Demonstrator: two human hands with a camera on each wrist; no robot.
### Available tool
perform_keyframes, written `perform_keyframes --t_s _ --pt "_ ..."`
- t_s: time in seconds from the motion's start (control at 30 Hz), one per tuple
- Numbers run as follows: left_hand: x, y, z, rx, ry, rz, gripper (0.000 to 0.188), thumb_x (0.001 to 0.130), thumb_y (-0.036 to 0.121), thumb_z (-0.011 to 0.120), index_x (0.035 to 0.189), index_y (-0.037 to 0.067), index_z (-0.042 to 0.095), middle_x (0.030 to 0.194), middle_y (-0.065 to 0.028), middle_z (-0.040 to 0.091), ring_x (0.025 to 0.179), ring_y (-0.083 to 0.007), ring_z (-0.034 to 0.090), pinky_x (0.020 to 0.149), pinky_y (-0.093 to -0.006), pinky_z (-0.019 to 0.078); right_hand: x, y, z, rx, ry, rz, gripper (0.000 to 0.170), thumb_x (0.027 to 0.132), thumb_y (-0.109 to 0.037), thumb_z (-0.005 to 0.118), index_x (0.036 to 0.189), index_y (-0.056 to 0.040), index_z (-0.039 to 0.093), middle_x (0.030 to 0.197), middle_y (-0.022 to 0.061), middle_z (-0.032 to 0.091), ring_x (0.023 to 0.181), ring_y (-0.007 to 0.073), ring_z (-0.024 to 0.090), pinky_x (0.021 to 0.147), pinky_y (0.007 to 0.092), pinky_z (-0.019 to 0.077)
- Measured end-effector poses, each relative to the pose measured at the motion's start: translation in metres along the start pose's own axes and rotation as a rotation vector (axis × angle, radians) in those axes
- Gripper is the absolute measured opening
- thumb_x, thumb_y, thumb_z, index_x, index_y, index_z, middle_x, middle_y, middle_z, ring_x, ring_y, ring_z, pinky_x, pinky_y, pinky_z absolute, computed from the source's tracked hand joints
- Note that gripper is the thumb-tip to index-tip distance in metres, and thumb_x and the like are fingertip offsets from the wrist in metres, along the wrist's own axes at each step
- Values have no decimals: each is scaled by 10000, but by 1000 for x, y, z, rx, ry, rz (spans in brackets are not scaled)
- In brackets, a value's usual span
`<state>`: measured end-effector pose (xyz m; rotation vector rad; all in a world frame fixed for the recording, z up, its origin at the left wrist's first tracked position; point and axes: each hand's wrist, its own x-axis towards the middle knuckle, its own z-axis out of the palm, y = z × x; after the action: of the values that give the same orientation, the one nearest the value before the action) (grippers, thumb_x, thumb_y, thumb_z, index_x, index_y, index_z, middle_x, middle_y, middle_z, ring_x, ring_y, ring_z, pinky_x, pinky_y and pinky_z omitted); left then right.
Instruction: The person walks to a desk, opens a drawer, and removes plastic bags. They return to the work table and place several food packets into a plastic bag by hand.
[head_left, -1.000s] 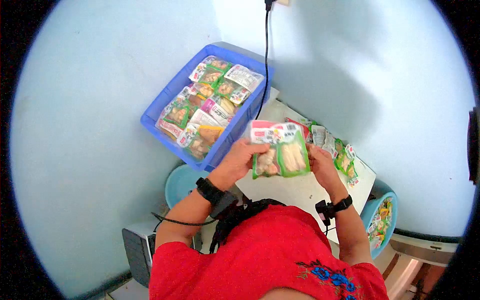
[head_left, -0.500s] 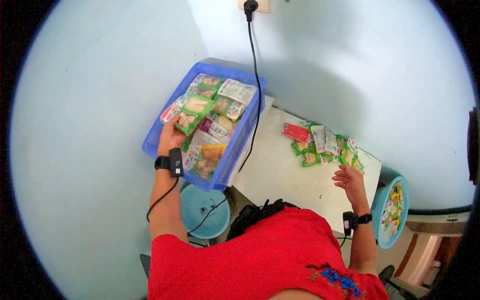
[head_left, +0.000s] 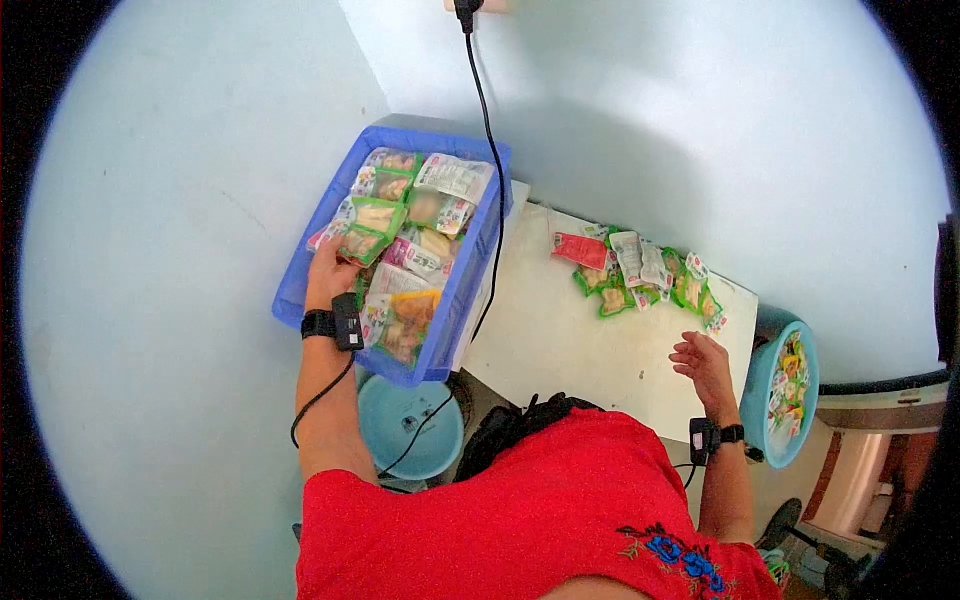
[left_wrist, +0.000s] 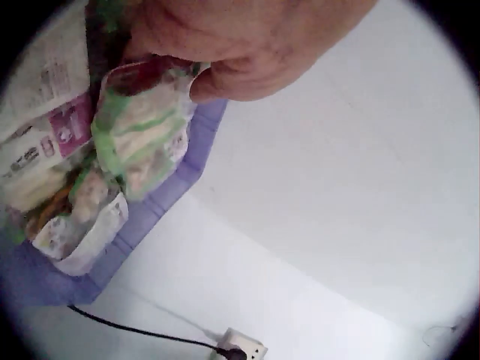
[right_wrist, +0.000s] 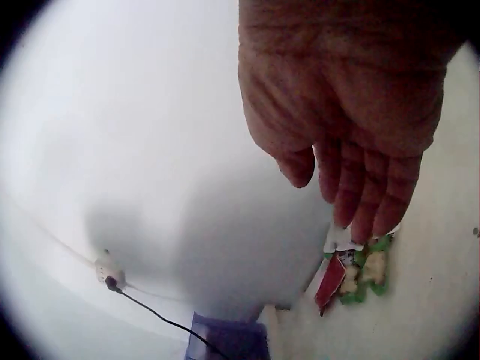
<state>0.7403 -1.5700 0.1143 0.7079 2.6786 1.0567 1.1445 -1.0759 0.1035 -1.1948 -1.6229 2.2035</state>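
Note:
At the left side of a blue crate filled with food packets, my left hand holds a green-edged packet by its end, over the other packets. The left wrist view shows the thumb of that hand against the end of the packet; its other fingers are mostly hidden. My right hand hangs above the white table, palm visible and fingers loosely bent, holding nothing. In the right wrist view that hand is empty too. Beyond it lies a pile of packets.
A blue tub with packets stands right of the table. An empty-looking blue basin sits below the crate. A black cable hangs from a wall socket across the crate's right edge.
The packet, first held in both hands over the table, has gone left to the crate in my left hand. My right hand has let go and moved right. Lately the left hand has lowered slightly.

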Motion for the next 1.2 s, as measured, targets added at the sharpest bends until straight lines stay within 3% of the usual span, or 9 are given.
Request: perform_keyframes --t_s 0.17,0.27,0.37,0.43,0.53,0.67,0.7,0.97,1.2 --pt "-19 -9 14 -75 425 159 423 755 59 649 1142 -50 519 1043 -142 612 864 -218 607 718 -313 506 -3 2 3 -11 -26 -14 345 896 -286 569 1080 6 578 866 110 645 778 220 657 650 310 525" --pt "-3 0 15 -457 652 -166 438 735 69 649 1149 -22 538 1010 -123 614 847 -210 592 716 -301 491 -1 6 2 -37 -21 -6 356 896 -286 571 1087 14 577 882 112 645 776 217 656 659 314 524" --pt "-4 -27 20 -336 397 -150 480 737 93 623 1190 -25 516 1036 -105 603 860 -199 579 738 -305 475 1 12 -2 -11 -66 -20 349 892 -280 576 1080 14 580 899 116 645 775 210 655 663 313 524" --pt "-21 49 25 -438 171 -324 494 750 105 587 1222 -17 506 1057 -80 597 893 -183 567 773 -307 454 6 11 -3 -23 -78 5 342 892 -281 578 1075 9 584 907 118 646 775 206 655 663 310 523" --pt "-14 15 33 -509 218 -173 506 742 81 584 1233 -16 508 1070 -74 599 920 -183 567 791 -294 451 10 10 -7 -21 -97 11 328 892 -275 579 1068 2 589 907 115 648 769 199 655 645 298 524" --pt "-17 25 30 -521 399 -361 549 777 93 607 1292 -28 461 1171 -102 579 1017 -193 560 850 -290 447 25 17 -24 -23 -102 25 330 888 -278 581 1066 0 590 894 111 648 762 200 656 638 300 526" --pt "-27 71 28 -545 334 -303 558 811 145 624 1301 -48 440 1204 -143 565 1071 -213 543 890 -312 436 29 20 -27 -20 -106 31 332 887 -279 583 1066 0 590 889 111 647 759 200 655 638 302 527" --pt "-59 131 132 457 325 144 653 809 276 672 1319 -37 411 1258 -254 496 1151 -385 486 973 -424 377 83 11 -28 -229 -238 53 358 886 -292 588 1093 0 577 905 88 630 774 172 644 649 290 523" --pt "-65 172 138 432 168 -129 676 771 173 687 1342 18 358 1173 -251 558 1020 -423 554 868 -469 422 156 15 52 -629 -501 -160 360 828 -292 642 1113 -72 638 1029 115 629 849 213 604 695 340 497"
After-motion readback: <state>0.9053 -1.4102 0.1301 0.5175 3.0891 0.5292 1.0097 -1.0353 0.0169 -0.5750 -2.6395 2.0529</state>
